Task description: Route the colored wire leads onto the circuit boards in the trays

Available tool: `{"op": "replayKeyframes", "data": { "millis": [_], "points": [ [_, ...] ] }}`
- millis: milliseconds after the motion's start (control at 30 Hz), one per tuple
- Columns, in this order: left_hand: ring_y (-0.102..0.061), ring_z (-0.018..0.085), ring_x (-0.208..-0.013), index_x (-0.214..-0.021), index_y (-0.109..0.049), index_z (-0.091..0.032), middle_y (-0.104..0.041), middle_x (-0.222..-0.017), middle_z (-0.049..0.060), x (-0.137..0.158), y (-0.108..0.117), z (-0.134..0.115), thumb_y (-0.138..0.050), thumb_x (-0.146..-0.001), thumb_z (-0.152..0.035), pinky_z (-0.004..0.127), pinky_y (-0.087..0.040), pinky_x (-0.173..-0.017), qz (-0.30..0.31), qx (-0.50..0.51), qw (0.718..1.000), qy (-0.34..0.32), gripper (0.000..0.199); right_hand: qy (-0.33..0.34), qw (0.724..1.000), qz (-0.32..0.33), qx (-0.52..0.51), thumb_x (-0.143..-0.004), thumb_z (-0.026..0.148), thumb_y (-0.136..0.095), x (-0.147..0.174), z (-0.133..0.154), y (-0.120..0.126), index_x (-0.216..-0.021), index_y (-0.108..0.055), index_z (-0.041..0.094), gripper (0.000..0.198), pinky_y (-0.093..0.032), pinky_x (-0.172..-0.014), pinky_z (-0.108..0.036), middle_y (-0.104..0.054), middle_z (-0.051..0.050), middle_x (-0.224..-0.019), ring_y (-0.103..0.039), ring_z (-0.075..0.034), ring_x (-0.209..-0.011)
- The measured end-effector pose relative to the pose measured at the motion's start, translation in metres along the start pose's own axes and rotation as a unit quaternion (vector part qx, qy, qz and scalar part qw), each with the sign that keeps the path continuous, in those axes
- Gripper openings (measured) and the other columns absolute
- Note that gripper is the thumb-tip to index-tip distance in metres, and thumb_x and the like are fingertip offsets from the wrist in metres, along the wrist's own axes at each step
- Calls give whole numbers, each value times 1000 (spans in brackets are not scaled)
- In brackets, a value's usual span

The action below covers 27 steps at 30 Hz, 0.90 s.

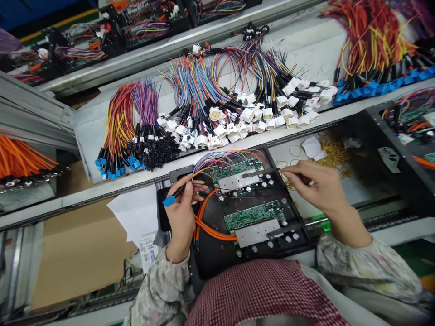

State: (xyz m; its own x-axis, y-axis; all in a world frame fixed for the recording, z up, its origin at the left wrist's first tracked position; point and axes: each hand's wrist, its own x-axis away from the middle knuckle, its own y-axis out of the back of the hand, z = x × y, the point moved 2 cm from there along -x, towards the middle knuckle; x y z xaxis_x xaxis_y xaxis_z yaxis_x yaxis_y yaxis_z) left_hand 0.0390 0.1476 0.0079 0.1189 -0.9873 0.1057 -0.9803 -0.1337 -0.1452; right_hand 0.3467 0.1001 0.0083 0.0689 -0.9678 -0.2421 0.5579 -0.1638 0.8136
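Observation:
In the head view my left hand (181, 217) holds a wire harness with a blue connector (169, 200) and a black sleeve. Its coloured wires (224, 156) arch over to the upper green circuit board (234, 170). My right hand (316, 183) pinches at the right edge of the black case (217, 258); whatever is between its fingertips is too small to make out. Inside the case lies a second circuit board (253, 215) below the first, each with a grey metal plate. Thick orange cables (212, 231) loop along the case's left side.
Bundles of white-plug harnesses (220, 131) and blue-plug harnesses (118, 127) lie on the shelf behind the case. Yellow rubber bands (333, 154) are heaped at the right. White paper (136, 208) and cardboard (81, 253) lie at the left. Another black case (387, 145) stands at the right.

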Motion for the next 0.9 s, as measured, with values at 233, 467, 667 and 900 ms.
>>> {"op": "replayKeyframes", "data": {
  "millis": [233,467,667,900],
  "points": [
    [-75,14,-69,-102,-74,-22,-77,-82,3,-1,-3,-4,-75,-87,-34,16,-54,-50,-10,-1,1000,-6,19,24,993,93,64,-99,43,-52,16,-9,-6,-88,-74,22,32,-42,-58,-30,-69,-4,-77,-64,-18,-68],
    [-76,14,-72,-101,-76,-21,-75,-84,1,0,-2,-5,-77,-85,-33,17,-57,-51,-15,-7,1000,-5,20,-86,996,-8,29,-98,39,-49,-17,-3,2,-98,-70,22,27,-43,-61,-30,-73,-4,-81,-61,-17,-61],
    [-76,14,-71,-101,-76,-21,-77,-84,2,0,0,-4,-74,-87,-30,16,-55,-52,-22,-27,999,-15,17,-102,988,102,54,-92,40,-50,-37,-14,-18,-96,-73,24,28,-35,-57,-30,-73,-1,-75,-56,-16,-54],
    [-75,14,-70,-100,-76,-21,-76,-84,2,0,0,-4,-75,-86,-30,18,-55,-53,-28,-25,999,-15,16,-103,984,145,-11,-90,42,-55,-47,-19,-14,-92,-76,25,28,-35,-56,-28,-69,1,-68,-54,-13,-53]
  ]
}}
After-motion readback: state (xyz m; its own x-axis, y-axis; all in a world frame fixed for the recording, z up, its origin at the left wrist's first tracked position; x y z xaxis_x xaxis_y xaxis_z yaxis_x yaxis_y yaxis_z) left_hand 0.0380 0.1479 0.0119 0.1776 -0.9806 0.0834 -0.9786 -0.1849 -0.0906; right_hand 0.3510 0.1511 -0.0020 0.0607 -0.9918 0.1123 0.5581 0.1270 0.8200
